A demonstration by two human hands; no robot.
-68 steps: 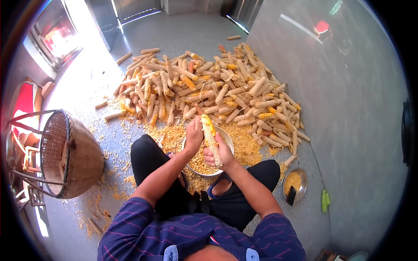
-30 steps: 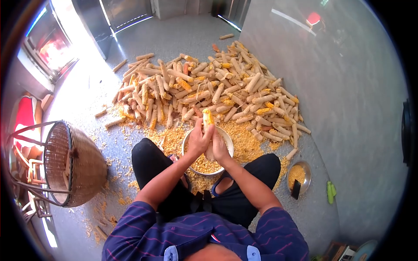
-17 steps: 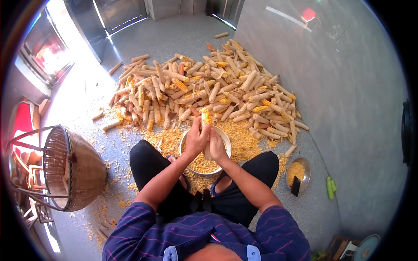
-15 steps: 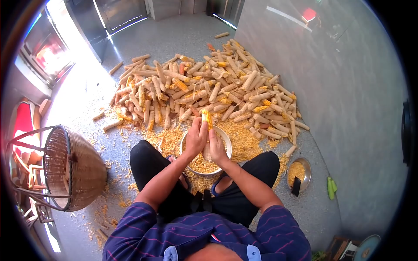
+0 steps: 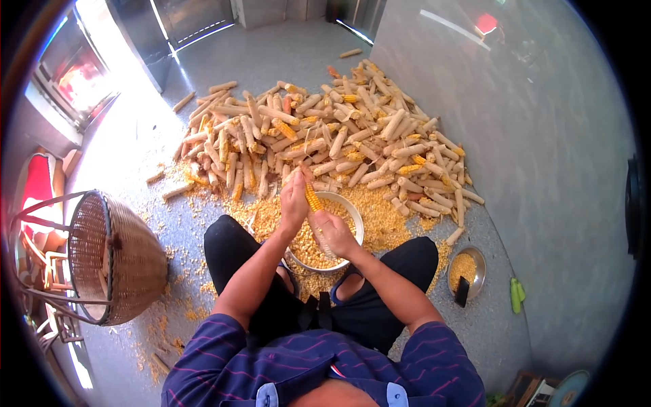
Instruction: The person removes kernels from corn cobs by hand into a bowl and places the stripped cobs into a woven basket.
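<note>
My left hand (image 5: pixel 293 199) is closed around the upper end of a corn cob (image 5: pixel 312 198). Lower down, my right hand (image 5: pixel 333 233) grips the same cob, whose bare pale end points down and to the right. Yellow kernels show on the stretch between the two hands. Beneath them is a white-rimmed bowl (image 5: pixel 361 234) of loose kernels, standing between my bent knees. Beyond the bowl lies a large heap of mostly bare cobs (image 5: pixel 325 136), some with yellow kernels left on them.
A woven basket (image 5: pixel 139 261) with long handles lies tipped at the left, beside a red-backed chair (image 5: pixel 37 183). At the right are a metal bowl (image 5: pixel 480 271) of kernels, a black phone-like object (image 5: pixel 462 292) and a green item (image 5: pixel 517 296). Kernels are scattered over the floor.
My left hand has moved up and left along the cob, away from my right hand. The cob now tilts more, and more of its middle shows between my hands.
</note>
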